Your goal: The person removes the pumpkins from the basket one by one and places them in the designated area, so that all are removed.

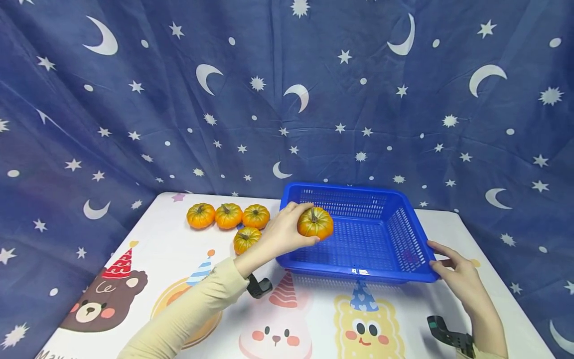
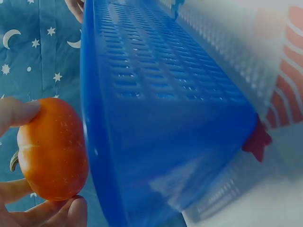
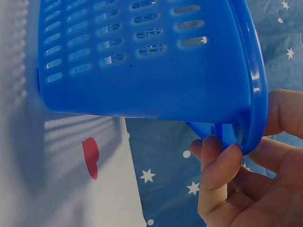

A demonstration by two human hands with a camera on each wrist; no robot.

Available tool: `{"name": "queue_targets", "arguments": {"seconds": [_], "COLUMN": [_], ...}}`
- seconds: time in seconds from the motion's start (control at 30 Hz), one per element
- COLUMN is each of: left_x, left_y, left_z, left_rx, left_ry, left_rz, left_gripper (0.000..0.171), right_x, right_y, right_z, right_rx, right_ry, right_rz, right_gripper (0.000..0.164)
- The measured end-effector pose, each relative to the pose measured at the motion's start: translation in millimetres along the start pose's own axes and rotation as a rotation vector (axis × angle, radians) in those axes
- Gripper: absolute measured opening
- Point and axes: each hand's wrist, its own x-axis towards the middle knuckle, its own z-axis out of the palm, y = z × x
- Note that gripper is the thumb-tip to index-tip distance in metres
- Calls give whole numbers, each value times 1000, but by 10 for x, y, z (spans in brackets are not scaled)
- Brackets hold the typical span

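A small orange pumpkin (image 1: 315, 223) with a short stem is gripped between the thumb and fingers of my left hand (image 1: 287, 228). It hangs over the left side of a blue plastic basket (image 1: 354, 271). In the left wrist view the pumpkin (image 2: 53, 149) appears right by the basket's rim (image 2: 90, 118). My right hand (image 1: 458, 271) pinches the basket's right rim, thumb on one side and fingers on the other, as the right wrist view shows around the rim (image 3: 258, 90). The basket's floor, seen from above, holds nothing.
Several more pumpkins stand left of the basket: three in a row, one of them a pumpkin (image 1: 201, 216) at the far left, and a nearer pumpkin (image 1: 245, 240) partly behind my left wrist. The white tablecloth (image 1: 148, 224) carries cartoon prints. A blue starry curtain (image 1: 251, 109) hangs behind the table.
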Motion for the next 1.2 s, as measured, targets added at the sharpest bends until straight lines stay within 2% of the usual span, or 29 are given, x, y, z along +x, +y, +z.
{"name": "queue_targets", "arguments": {"seconds": [0.23, 0.73, 1.2], "left_x": [-128, -288, -424], "left_y": [-156, -377, -708], "left_z": [-78, -237, -316], "left_rx": [-54, -70, -137], "left_ry": [31, 120, 168], "left_rz": [-28, -115, -200], "left_gripper": [75, 76, 78], "right_x": [4, 2, 11], "right_y": [-2, -3, 26], "right_z": [1, 0, 8], "right_rx": [0, -4, 2], "right_ry": [-4, -6, 1], "right_rz": [3, 6, -3], "right_gripper": [47, 47, 47]}}
